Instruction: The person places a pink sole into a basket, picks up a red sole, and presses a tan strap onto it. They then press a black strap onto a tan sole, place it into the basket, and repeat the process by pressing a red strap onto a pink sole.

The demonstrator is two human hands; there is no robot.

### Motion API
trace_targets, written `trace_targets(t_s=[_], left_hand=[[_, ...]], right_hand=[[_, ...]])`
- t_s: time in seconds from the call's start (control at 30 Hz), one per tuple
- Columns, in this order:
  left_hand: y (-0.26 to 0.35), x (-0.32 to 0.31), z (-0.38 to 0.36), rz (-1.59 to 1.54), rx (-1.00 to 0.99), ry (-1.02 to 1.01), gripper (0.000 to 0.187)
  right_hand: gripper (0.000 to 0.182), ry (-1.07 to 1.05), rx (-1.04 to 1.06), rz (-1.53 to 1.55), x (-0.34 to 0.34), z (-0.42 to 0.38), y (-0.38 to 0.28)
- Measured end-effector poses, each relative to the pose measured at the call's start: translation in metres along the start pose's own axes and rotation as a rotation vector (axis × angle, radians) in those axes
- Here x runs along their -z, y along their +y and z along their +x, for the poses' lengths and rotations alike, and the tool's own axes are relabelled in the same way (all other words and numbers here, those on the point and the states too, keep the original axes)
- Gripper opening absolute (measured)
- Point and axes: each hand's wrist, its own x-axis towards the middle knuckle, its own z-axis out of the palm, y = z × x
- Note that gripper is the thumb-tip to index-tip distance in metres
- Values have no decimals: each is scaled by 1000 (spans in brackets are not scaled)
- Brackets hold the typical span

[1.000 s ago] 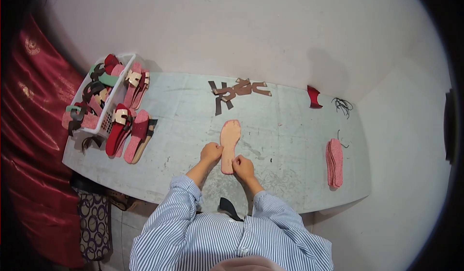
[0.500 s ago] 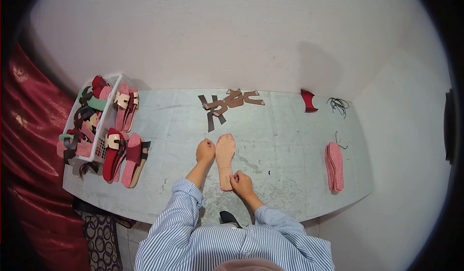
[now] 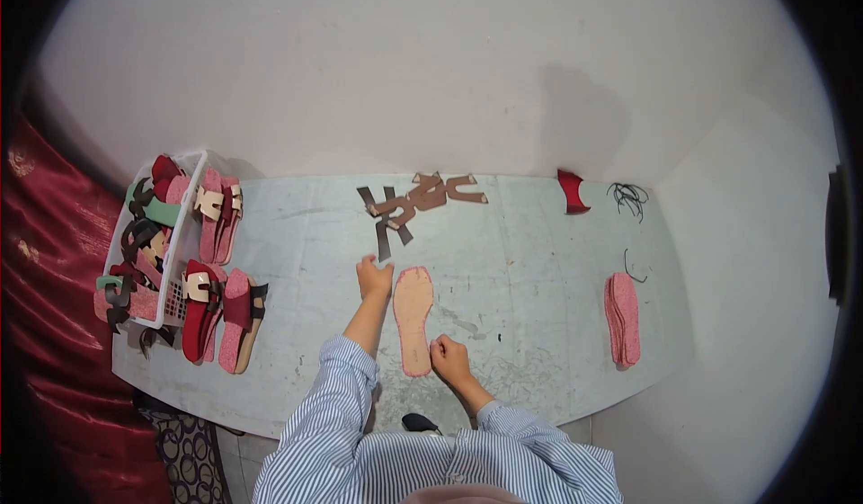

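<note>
A sandal insole (image 3: 413,324) lies flat on the table in front of me, tan side up with a pink edge and the toe end pointing away. My left hand (image 3: 374,278) is beside its toe end, fingers apart and holding nothing, just short of the nearest dark strap. My right hand (image 3: 450,360) is curled closed against or right beside the heel edge; its fingers hide whatever they may hold. Beyond the left hand, several brown and black cut strap pieces (image 3: 428,196) lie in an overlapping heap.
At the left, a white plastic basket (image 3: 186,207) is filled with sandals and straps. Finished-looking sandals (image 3: 235,324) lie beside it. On the right are a stack of pink insoles (image 3: 622,321), a red strap piece (image 3: 572,192) and a tangle of black cords (image 3: 628,200). A wall stands behind the table.
My left hand has opened from a fist and moved away toward the straps. My right hand has drawn off the insole's heel to its edge. The view has shifted slightly.
</note>
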Motion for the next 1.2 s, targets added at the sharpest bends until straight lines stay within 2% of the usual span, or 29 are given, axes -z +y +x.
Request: trace_targets(t_s=[0.03, 0.13, 0.2, 0.27, 0.3, 0.37, 0.4, 0.47, 0.5, 0.57, 0.6, 0.67, 0.83, 0.9, 1.03, 1.1, 1.2], left_hand=[[3, -3, 0, 4, 39, 83, 52], [14, 6, -3, 41, 51, 48, 56], [20, 10, -8, 39, 83, 47, 50], [24, 12, -8, -4, 133, 28, 36], [23, 10, -6, -9, 131, 32, 36], [17, -2, 2, -10, 117, 169, 27], [12, -8, 10, -14, 113, 170, 27], [-4, -17, 26, -209, 162, 127, 21], [-10, -22, 30, -197, 158, 124, 21], [-17, -25, 38, -486, 228, 89, 17], [-17, -20, 33, -479, 221, 93, 17], [-16, -9, 22, -633, 168, 47, 14], [-24, 26, -7, -647, 134, 16, 11], [-21, 39, -16, -573, 17, 83, 12], [-23, 58, -19, -514, -66, 165, 14], [-39, 57, 1, -340, -370, 498, 15], [-23, 89, -8, -394, -297, 454, 13]], right_hand=[[18, -16, -23, -9, 1, 1, -2], [17, -45, -65, -31, 3, 3, -4], [17, -43, -64, -27, 3, 4, -5], [17, -47, -56, -27, 3, 4, -4], [17, -49, -49, -27, 3, 5, -4], [17, -55, -51, -23, 3, 4, -4], [17, -63, -62, -16, 4, 4, -5], [18, -37, -36, -1, 4, 6, -2], [19, -17, -14, 17, 2, 3, -1], [19, -13, -14, 23, 2, 3, -3], [19, -15, -5, 21, 2, 3, -2], [19, -16, 17, 18, 1, 5, 1], [18, -15, 4, 8, 1, 2, 2], [19, -10, 18, -8, 0, 1, 4], [19, -13, 38, -20, 2, 0, 2], [18, -36, 14, -18, 4, -1, 0], [17, -55, 1, -14, 5, -3, -1]])
